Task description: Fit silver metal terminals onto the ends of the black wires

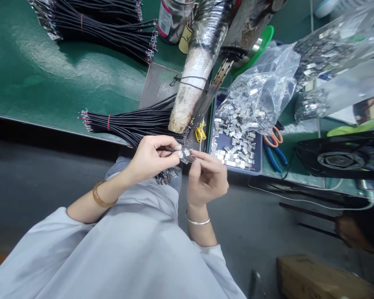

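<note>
My left hand (152, 160) is closed in a pinch on the end of a black cable, its fingertips meeting by a small silvery metal connector (187, 153). My right hand (207, 178) is closed just to the right of that connector, thumb and forefinger together; whatever is between them is too small to make out. Below the fingers, several metal connectors (165, 177) hang at cable ends over my lap. Behind my left hand lies a bundle of black cables (127, 120) tied with a red band. A slim metal tool with a perforated barrel (221, 74) points down toward my hands.
A film-wrapped white tube (193, 79) slants above my hands. To the right stands a blue tray (258, 155) of loose metal connectors, with plastic bags (268, 79) over it. Blue-handled pliers (276, 158), a black fan (343, 158) and more cable bundles (109, 35) are on the green table (65, 83).
</note>
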Motion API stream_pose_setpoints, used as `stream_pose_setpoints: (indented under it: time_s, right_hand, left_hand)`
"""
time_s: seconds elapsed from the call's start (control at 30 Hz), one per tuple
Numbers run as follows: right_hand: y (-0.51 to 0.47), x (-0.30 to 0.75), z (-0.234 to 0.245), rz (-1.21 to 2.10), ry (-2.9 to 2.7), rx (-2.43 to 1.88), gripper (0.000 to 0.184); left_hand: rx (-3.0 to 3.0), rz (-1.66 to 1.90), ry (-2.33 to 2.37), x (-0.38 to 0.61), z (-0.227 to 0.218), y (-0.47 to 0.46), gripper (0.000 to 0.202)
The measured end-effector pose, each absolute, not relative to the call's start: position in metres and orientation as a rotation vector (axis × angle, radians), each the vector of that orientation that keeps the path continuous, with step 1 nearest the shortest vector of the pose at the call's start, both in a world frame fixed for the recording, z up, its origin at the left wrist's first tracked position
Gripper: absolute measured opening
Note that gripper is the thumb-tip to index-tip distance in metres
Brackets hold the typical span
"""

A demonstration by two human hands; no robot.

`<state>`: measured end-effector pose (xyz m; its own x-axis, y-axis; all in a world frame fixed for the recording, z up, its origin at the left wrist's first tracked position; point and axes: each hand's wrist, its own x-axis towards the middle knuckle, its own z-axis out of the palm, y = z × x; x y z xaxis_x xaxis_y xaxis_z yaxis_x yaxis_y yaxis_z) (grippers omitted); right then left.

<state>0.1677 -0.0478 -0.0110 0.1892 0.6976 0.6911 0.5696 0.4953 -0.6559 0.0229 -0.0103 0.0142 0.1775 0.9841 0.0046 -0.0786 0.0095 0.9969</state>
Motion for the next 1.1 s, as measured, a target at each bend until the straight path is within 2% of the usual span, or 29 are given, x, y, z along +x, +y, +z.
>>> stream_pose_setpoints:
  time_s: [0.1, 0.2, 0.63, 1.1]
  right_hand:
    - [-0.044, 0.166, -0.01, 0.325, -1.331, -1.198, 0.009]
    - [-0.042, 0.167, -0.011, 0.374, -1.38, -1.192, 0.008]
    - [-0.029, 0.174, -0.013, -0.201, -1.713, -1.061, 0.016]
    - [-0.021, 0.172, -0.006, -0.174, -1.701, -1.001, 0.021]
  left_hand:
    - [1.244, 1.135, 1.031, 0.025, 0.016, -0.011, 0.011]
    - [1.325, 1.176, 1.07, 0.024, 0.017, -0.011, 0.015]
    - [1.293, 1.276, 1.224, 0.035, 0.016, -0.01, 0.013]
    - [1.317, 1.402, 1.215, 0.041, 0.017, -0.009, 0.014]
